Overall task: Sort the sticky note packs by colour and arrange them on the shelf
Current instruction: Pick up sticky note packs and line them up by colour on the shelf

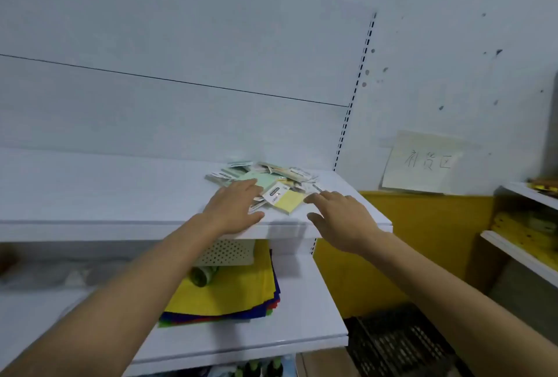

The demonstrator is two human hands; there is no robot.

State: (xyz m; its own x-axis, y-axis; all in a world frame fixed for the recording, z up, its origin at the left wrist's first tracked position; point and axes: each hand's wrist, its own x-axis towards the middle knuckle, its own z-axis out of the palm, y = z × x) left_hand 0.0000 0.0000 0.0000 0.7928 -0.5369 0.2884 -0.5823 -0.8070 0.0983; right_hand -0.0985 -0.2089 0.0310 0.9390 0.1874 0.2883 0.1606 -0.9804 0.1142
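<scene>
Both hands are flat and spread, holding nothing. Left hand (234, 210) lies with its fingertips on the pile (265, 179) of packs, near the front right corner of the shelf (90, 195). Right hand (338, 219) hovers just beside the pile, by the shelf's right edge. One yellow pack (288, 201) lies at the front, a green pack (256, 180) behind it. I think the packs are light, small and a bit slippery in their wrap. Pinch each by its side edges.
</scene>
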